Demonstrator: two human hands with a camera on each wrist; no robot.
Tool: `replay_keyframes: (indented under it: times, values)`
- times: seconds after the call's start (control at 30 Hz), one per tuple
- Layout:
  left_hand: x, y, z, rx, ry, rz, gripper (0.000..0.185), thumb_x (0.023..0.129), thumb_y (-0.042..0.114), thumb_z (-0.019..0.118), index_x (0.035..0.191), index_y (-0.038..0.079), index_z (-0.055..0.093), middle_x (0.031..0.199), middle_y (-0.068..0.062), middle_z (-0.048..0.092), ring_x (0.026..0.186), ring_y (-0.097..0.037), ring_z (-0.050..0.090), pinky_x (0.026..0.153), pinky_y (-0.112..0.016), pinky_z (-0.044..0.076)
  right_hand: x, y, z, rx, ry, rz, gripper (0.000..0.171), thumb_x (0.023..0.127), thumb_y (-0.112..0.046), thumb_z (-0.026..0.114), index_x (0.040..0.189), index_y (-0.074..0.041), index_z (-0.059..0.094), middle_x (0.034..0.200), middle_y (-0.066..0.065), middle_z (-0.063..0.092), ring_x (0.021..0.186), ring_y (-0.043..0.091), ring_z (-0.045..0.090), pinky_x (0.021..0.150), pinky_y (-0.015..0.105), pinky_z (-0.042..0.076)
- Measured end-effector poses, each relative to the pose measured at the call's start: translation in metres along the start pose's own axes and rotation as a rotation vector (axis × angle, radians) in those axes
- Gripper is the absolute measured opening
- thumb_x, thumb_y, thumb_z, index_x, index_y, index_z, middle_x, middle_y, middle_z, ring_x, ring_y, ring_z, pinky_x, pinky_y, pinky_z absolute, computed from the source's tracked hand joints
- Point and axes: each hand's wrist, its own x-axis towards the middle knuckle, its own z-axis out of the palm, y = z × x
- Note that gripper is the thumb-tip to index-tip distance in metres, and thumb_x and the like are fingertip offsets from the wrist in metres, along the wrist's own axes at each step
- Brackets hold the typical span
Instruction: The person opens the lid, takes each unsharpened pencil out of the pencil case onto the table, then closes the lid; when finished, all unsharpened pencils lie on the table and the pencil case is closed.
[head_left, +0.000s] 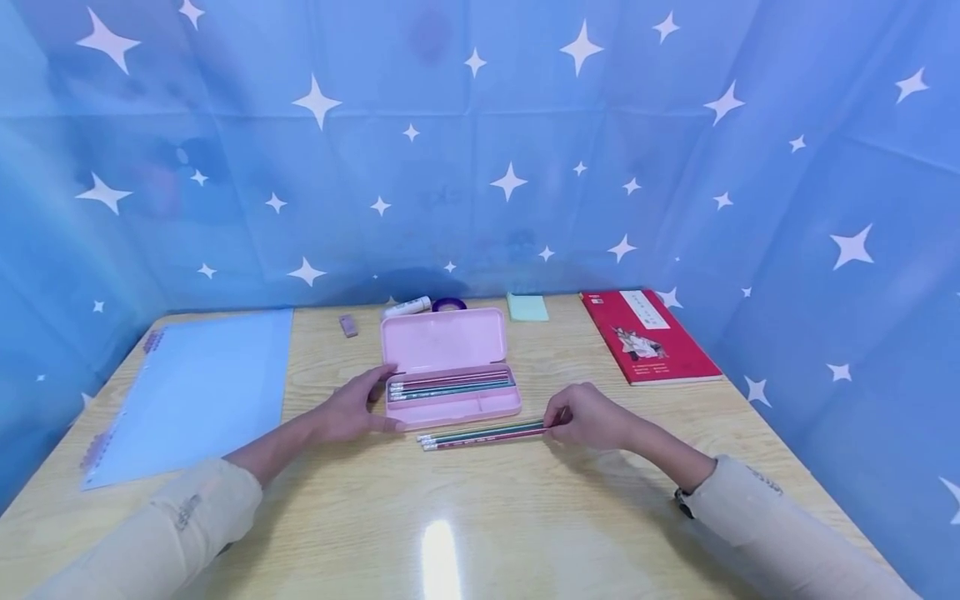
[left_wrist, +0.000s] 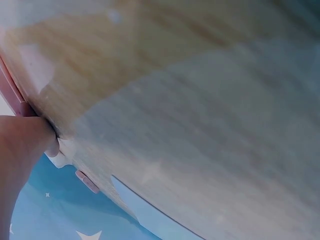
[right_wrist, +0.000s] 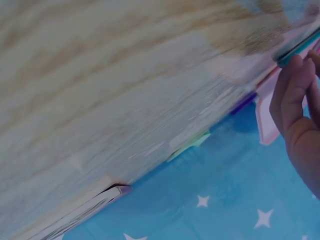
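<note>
Right hand (head_left: 592, 415) pinches pencils (head_left: 483, 433) at their right end; left hand (head_left: 352, 408), fingers straight, touches case (head_left: 450, 375) beside it.

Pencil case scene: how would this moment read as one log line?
left hand: steadies open pink pencil case | right hand: pinches pencil bundle lying on table in front of case

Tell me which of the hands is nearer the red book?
Right. The right hand pinches the loose pencils in front of the pencil case, just short of the red book; the left hand holds the case's far side.
</note>
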Motion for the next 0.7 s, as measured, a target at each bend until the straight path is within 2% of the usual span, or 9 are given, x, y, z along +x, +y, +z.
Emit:
replay_keyframes:
  times: [0.37,0.7]
  values:
    - [-0.0015,-0.0002,0.0004,-0.003,-0.005,-0.006,0.106,0.079,0.038,0.084,0.156,0.001,0.021,0.155,-0.021,0.035,0.144,-0.038,0.031,0.116,-0.052,0.026,0.0006,0.0002,0.0046,-0.023,0.004,0.011,0.008,0.083,-0.003,0.078,0.085,-0.009,0.075,0.081,-0.005,0.07,0.073,0.006,0.062,0.068,0.023,0.053]
    - [-0.0011,-0.0007,0.0005,-0.01,-0.005,-0.006,0.107,0.078,0.038,0.085,0.156,0.001,0.021,0.153,-0.021,0.037,0.141,-0.039,0.035,0.115,-0.052,0.028,0.001,0.0066,-0.0024,-0.042,0.025,0.039,0.011,0.082,-0.005,0.08,0.09,-0.007,0.073,0.084,-0.003,0.069,0.075,0.008,0.063,0.069,0.023,0.054]
